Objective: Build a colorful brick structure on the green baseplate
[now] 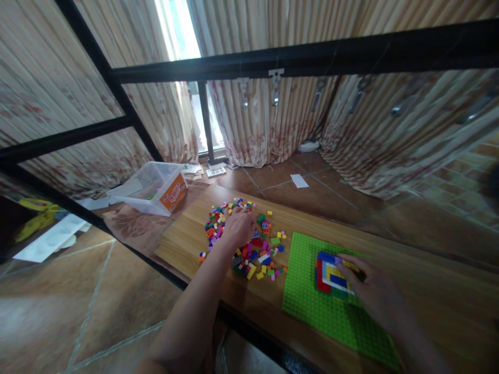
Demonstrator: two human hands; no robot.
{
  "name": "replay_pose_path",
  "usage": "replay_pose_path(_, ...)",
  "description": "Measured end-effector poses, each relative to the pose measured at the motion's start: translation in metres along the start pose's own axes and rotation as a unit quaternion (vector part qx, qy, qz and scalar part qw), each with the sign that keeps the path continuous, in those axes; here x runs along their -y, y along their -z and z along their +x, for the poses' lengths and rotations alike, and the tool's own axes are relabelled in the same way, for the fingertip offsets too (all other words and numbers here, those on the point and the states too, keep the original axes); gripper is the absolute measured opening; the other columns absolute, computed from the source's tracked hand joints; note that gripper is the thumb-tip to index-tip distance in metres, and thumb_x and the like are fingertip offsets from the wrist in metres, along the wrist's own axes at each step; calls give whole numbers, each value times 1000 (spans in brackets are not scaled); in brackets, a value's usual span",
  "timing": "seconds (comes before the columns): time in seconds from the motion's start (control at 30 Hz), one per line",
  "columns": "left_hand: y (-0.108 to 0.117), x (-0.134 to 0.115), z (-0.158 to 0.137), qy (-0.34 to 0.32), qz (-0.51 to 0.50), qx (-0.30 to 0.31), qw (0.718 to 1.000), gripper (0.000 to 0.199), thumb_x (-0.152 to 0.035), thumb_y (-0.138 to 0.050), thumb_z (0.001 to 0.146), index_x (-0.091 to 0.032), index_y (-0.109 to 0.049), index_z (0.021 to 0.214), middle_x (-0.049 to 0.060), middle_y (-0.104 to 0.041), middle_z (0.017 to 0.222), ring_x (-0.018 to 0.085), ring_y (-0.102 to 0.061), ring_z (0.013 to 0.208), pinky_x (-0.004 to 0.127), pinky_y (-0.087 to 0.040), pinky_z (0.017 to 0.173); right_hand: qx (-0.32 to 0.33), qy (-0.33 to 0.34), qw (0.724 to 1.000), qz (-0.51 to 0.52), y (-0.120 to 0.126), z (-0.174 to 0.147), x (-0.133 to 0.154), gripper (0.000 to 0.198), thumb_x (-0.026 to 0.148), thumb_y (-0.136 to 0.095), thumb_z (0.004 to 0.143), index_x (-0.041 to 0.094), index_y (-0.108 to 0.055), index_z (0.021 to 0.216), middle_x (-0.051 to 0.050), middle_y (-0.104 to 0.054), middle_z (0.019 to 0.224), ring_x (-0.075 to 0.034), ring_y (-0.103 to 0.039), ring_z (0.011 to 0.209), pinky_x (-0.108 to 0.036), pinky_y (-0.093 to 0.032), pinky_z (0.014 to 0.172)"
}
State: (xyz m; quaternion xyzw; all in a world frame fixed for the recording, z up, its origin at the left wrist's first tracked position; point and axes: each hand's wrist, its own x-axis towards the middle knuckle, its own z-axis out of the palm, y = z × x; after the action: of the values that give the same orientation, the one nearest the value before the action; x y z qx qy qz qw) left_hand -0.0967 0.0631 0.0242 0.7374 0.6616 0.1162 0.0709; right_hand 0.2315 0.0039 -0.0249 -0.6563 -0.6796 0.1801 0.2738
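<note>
A green studded baseplate (312,306) lies on a wooden table (429,280). On it sits a flat block of joined bricks (329,275) in red, blue, yellow, white and green. My right hand (374,291) rests on the right side of that block, fingers pressing on a yellow brick. A loose pile of several small coloured bricks (257,254) is spread left of the baseplate. My left hand (238,226) reaches into the far part of that pile, fingers curled down among the bricks. Whether it holds one is hidden.
A clear plastic box (154,187) with an orange label stands at the table's far left on patterned paper. A black metal frame (312,54) crosses overhead. Curtains (370,130) hang behind, and papers (299,181) lie on the tiled floor.
</note>
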Motion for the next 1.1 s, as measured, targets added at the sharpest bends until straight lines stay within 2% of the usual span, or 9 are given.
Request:
replay_pose_path(0.2,-7,-6,7,1,-21,-35,999,25,-22,-52,85,-22,-71,103,11,-69,118,32,-52,120,61,-28,107,-3,4,1000,0,0,0,2,44,60,-50,83,25,-73,98,-8,-74,101,-28,-69,85,-43,-54,75)
replay_pose_path(0.33,-18,-12,15,-11,-31,-20,999,25,-21,-52,85,-24,-72,101,8,-68,123,31,-50,124,62,-25,109,0,-9,1000,3,1,-1,3,45,60,-50,82,25,-73,99,-9,-74,101,-28,-69,85,-43,-54,76)
replay_pose_path(0.47,-17,-12,16,6,-19,-32,999,30,-18,-48,87,-26,-72,103,7,-72,116,30,-54,120,62,-22,110,8,-7,1000,3,1,-1,1,45,60,-51,84,24,-73,100,-9,-74,103,-28,-69,89,-44,-54,81)
replay_pose_path(0.53,-11,-11,15,17,-39,-55,998,30,-18,-49,87,-24,-73,103,8,-74,108,29,-57,115,58,-27,110,7,-3,1000,3,0,-1,1,44,58,-50,85,24,-72,101,-9,-73,104,-28,-68,92,-45,-53,84)
replay_pose_path(0.6,-6,-12,13,14,-125,-68,990,27,-18,-50,86,-22,-74,99,7,-75,101,26,-62,105,48,-38,104,4,2,1000,6,0,-2,3,43,57,-50,86,24,-72,102,-9,-73,105,-28,-68,95,-45,-52,87)
replay_pose_path(0.67,-5,-18,10,-9,-274,-48,960,24,-19,-51,86,-18,-74,95,6,-74,92,21,-65,92,35,-48,90,-4,4,1000,12,0,-3,8,42,56,-50,86,23,-72,103,-9,-72,106,-28,-67,97,-46,-51,89)
replay_pose_path(0.8,-12,-45,-6,-37,-527,92,844,23,-29,-58,85,-13,-72,93,3,-70,78,13,-62,69,24,-49,67,-62,5,997,39,5,-6,26,40,52,-53,86,23,-71,107,-10,-71,111,-28,-64,104,-47,-48,95)
replay_pose_path(0.93,-23,-74,-26,-36,-602,206,770,25,-35,-65,82,-14,-71,93,2,-68,79,10,-61,67,22,-48,66,-86,30,991,99,11,-12,50,34,47,-55,89,24,-70,110,-9,-69,115,-25,-62,109,-44,-47,98)
replay_pose_path(1.1,-34,-95,-33,-39,-661,244,709,26,-38,-71,78,-13,-71,86,2,-68,80,11,-61,69,25,-50,73,18,71,985,156,13,-19,68,28,41,-59,89,27,-70,110,-5,-71,103,-21,-65,96,-38,-51,87)
